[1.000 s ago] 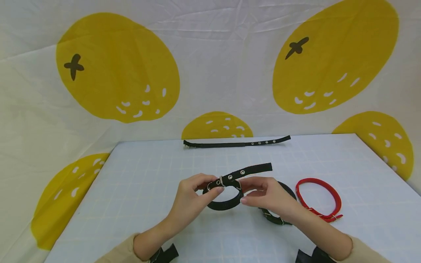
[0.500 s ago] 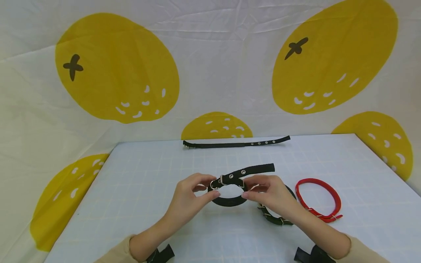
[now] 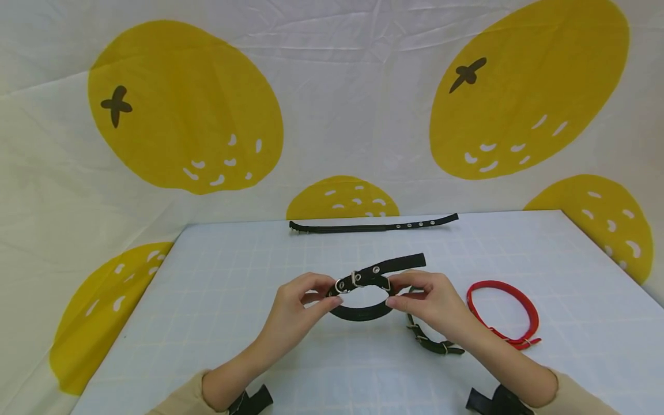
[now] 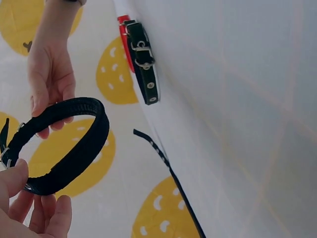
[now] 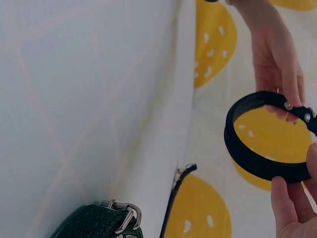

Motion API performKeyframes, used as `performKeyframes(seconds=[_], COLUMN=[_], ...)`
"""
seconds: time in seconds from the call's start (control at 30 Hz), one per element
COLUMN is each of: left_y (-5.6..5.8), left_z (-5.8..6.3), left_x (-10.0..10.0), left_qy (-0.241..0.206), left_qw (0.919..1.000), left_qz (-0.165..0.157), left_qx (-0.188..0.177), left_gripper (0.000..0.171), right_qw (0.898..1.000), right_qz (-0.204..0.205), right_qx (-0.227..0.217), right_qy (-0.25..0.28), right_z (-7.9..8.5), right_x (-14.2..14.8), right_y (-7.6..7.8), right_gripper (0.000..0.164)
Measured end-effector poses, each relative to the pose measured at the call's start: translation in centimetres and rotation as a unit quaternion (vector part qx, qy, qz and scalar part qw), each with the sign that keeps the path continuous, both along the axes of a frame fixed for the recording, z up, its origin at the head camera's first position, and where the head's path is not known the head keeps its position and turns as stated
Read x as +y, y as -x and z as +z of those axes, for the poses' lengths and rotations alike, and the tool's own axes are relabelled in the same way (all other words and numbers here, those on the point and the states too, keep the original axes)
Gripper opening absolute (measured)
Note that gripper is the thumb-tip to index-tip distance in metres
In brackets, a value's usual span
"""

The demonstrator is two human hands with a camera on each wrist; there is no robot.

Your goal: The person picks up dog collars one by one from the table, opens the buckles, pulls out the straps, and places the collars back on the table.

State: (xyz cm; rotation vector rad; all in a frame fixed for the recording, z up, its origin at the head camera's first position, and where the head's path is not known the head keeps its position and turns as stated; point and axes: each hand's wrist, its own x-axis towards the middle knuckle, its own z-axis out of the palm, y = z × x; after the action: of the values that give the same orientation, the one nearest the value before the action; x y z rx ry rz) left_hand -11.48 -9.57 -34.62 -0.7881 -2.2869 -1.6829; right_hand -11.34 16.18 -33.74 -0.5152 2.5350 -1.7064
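A black collar (image 3: pixel 361 314) is held up above the table, buckled into a loop. Its loose eyelet end points right in the head view, past a metal buckle and ring. My left hand (image 3: pixel 298 308) pinches the loop's left side between thumb and fingers. On the opposite side, my right hand (image 3: pixel 433 302) pinches it the same way. In the left wrist view the collar (image 4: pixel 81 158) shows its broad padded band. The right wrist view has the collar (image 5: pixel 242 148) between both hands, with eyelets near the left hand's thumb.
On the white table (image 3: pixel 207 271), a dark green buckled collar (image 3: pixel 433 346) lies partly behind my right hand. Right of it rests a red collar (image 3: pixel 534 314), closed in a loop. Another black collar (image 3: pixel 353 229) lies stretched out along the back edge.
The held collar has shifted slightly right and up, and its loop has levelled. My right hand has moved a little right with it, uncovering more of the dark green collar.
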Motion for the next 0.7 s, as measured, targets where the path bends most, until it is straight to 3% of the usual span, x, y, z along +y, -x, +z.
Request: performKeyframes(seconds=[0.3,0.7], left_y=[-0.10,-0.16], left_z=[0.19,0.09], left_x=[0.04,-0.18], left_qy=[-0.009,-0.012], left_qw=[0.9999,0.9997], left_qz=[-0.004,-0.018], left_qx=[0.009,0.008], left_gripper=[0.021,0.017], right_qw=[1.000,0.999], right_qz=[-0.023,-0.023], right_qx=[-0.002,0.013], right_qy=[0.005,0.031], right_z=[0.29,0.40], right_x=[-0.15,-0.22], right_y=[-0.36,-0.65], right_gripper=[0.034,0.031])
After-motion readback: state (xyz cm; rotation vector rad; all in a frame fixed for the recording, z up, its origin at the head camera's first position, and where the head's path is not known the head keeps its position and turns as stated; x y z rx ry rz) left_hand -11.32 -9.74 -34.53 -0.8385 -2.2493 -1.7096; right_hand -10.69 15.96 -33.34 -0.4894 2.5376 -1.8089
